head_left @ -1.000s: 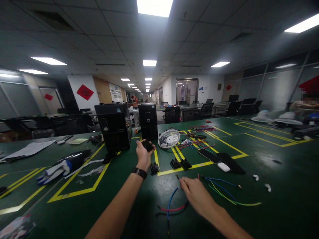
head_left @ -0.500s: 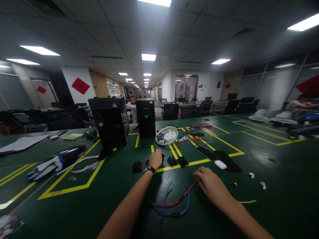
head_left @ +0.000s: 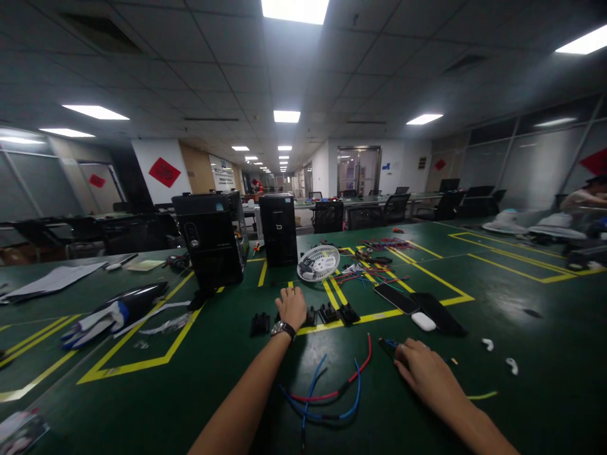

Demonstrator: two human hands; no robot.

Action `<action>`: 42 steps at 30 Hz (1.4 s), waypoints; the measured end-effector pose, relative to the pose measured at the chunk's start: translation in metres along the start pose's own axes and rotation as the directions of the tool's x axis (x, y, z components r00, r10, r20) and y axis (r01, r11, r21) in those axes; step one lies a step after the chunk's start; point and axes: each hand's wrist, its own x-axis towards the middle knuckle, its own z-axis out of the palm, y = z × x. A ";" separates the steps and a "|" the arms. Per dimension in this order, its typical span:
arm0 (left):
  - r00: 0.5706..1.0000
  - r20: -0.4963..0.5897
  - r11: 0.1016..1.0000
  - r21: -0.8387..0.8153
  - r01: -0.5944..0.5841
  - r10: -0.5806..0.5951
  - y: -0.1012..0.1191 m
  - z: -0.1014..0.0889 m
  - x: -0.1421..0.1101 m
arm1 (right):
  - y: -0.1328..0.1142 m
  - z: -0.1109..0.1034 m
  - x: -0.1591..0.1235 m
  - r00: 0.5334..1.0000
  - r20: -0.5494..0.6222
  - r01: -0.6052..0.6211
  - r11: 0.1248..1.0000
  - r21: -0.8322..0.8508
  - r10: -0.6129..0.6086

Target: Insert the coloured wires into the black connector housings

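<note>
My left hand (head_left: 291, 306), with a watch at the wrist, lies knuckles up on the green table (head_left: 222, 354). Its fingers curl down onto a small black connector (head_left: 311, 315) on the yellow tape line. More black connectors sit on either side: one to the left (head_left: 260, 324) and two to the right (head_left: 337, 313). My right hand (head_left: 424, 374) is closed over the ends of thin coloured wires (head_left: 389, 344) to the right. A loose bundle of red and blue wires (head_left: 332, 395) lies between my forearms.
Two black computer towers (head_left: 211, 243) (head_left: 278, 229) stand beyond the connectors, with a white fan grille (head_left: 318, 262) beside them. A phone (head_left: 396, 298), a white case (head_left: 423, 321) and earbuds (head_left: 487, 344) lie to the right. Another person sits far right (head_left: 585, 197).
My left hand, which held a black connector up, has come down onto the table by the other connectors. My right hand slid right, away from the red and blue wires, onto the thin wires.
</note>
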 end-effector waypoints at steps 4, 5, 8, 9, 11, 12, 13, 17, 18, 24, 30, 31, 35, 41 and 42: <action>0.980 -0.095 0.982 -0.050 -0.180 0.174 0.007 -0.004 -0.004 | 0.001 -0.013 -0.001 0.997 0.007 -0.077 0.993 0.090 0.076; 0.966 -0.071 0.964 -0.077 -0.253 0.248 0.011 -0.004 -0.004 | 0.001 -0.018 0.001 0.995 0.002 -0.103 0.987 0.122 0.103; 0.908 0.108 0.910 -0.152 -0.387 0.404 0.024 -0.001 -0.003 | -0.006 -0.034 0.010 0.990 0.015 -0.140 0.958 0.249 0.141; 0.896 0.166 0.908 -0.164 -0.386 0.411 0.028 0.001 -0.003 | -0.010 -0.040 0.014 0.991 0.032 -0.134 0.942 0.309 0.130; 0.889 0.235 0.918 -0.166 -0.361 0.393 0.036 0.002 -0.004 | -0.020 -0.052 0.023 0.994 0.059 -0.106 0.891 0.441 0.089; 0.890 0.240 0.920 -0.168 -0.354 0.387 0.039 0.001 -0.005 | -0.025 -0.057 0.027 0.996 0.064 -0.091 0.859 0.503 0.068; 0.894 0.220 0.917 -0.186 -0.354 0.390 0.041 0.000 -0.008 | -0.031 -0.060 0.031 0.997 0.065 -0.077 0.827 0.556 0.049; 0.931 0.044 0.783 -0.555 -0.280 0.364 0.040 -0.014 -0.030 | -0.056 -0.060 0.046 1.000 0.022 -0.003 0.732 0.682 -0.016; 0.945 0.041 0.690 -0.694 -0.207 0.324 0.037 -0.018 -0.039 | -0.063 -0.054 0.049 1.000 -0.001 0.018 0.711 0.703 -0.024; 0.932 0.310 0.153 -0.946 0.284 0.188 0.007 -0.041 -0.093 | -0.111 0.003 0.040 0.989 -0.143 0.122 0.691 0.712 -0.028; 0.937 0.295 0.121 -0.954 0.276 0.190 -0.002 -0.041 -0.112 | -0.128 0.020 0.022 0.979 -0.152 0.201 0.776 0.597 -0.136; 0.944 0.281 0.154 -0.954 0.256 0.174 -0.001 -0.039 -0.111 | -0.128 0.018 0.021 0.980 -0.149 0.198 0.784 0.588 -0.135; 0.970 0.212 0.284 -0.943 0.172 0.117 0.000 -0.030 -0.111 | -0.124 0.015 0.020 0.970 -0.137 0.241 0.794 0.557 -0.198; 0.979 0.168 0.336 -0.934 0.120 0.118 0.000 -0.023 -0.115 | -0.119 0.026 0.019 0.944 -0.200 0.329 0.781 0.531 -0.262; 0.979 0.169 0.339 -0.933 0.122 0.115 0.000 -0.023 -0.115 | -0.118 0.028 0.019 0.942 -0.206 0.334 0.779 0.530 -0.264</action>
